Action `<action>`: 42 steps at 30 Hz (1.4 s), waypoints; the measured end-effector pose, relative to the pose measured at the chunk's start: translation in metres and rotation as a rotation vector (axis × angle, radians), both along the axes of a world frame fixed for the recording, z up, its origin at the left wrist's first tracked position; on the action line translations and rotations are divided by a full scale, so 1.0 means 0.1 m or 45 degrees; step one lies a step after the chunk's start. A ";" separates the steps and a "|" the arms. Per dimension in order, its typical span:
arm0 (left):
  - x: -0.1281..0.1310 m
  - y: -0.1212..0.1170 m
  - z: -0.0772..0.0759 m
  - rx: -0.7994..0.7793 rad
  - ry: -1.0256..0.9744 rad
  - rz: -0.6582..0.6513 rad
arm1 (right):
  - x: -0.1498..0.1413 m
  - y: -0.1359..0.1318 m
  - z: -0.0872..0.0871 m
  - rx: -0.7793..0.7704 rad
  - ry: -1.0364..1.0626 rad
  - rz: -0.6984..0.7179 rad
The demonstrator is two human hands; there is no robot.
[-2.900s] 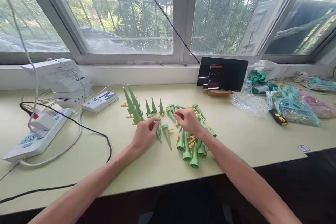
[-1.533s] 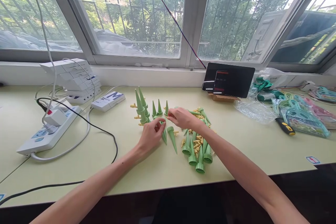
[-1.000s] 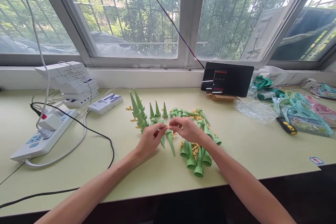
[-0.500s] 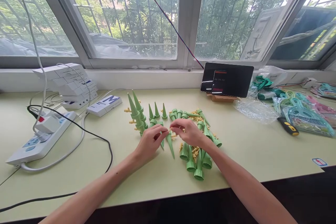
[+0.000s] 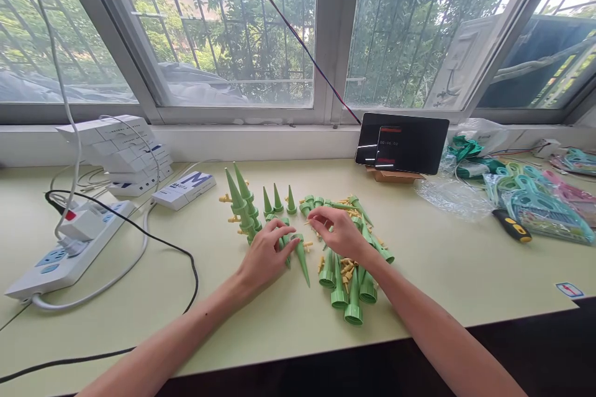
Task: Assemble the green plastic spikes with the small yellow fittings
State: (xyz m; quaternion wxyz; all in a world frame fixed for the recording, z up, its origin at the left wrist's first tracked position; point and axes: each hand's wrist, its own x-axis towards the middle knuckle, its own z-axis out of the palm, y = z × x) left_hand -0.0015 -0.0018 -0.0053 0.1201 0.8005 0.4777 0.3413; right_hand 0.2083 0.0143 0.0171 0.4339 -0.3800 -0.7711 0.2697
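My left hand (image 5: 269, 249) has its thumb and fingers apart, beside a green plastic watering spike (image 5: 302, 265) that lies point toward me. A small yellow valve piece (image 5: 308, 244) sits by that spike's wide end. My right hand (image 5: 339, 233) pinches a small yellow valve (image 5: 307, 222) between thumb and fingertips. Stacked green spikes with yellow valves sticking out (image 5: 239, 198) stand left of my hands. Behind my hands, three green cones (image 5: 278, 200) point upward. A loose pile of green spikes (image 5: 353, 310) and yellow valves (image 5: 347, 270) lies right, partly under my right forearm.
At the left are a power strip (image 5: 69, 254), cables and stacked white boxes (image 5: 135, 152). A tablet (image 5: 414, 142) leans at the back. To the right lie a screwdriver (image 5: 511, 225) and bagged scissor-like items (image 5: 535, 198). The table's front edge runs below my forearms.
My hands were together at the spike's wide end. Now they are apart: the left thumb and fingers have spread, and the right hand has moved slightly back and right with a small yellow valve.
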 end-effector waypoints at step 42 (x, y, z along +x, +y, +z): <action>0.00 -0.03 0.05 -0.223 -0.380 -0.065 | 0.05 0.04 0.00 -0.246 0.003 -0.048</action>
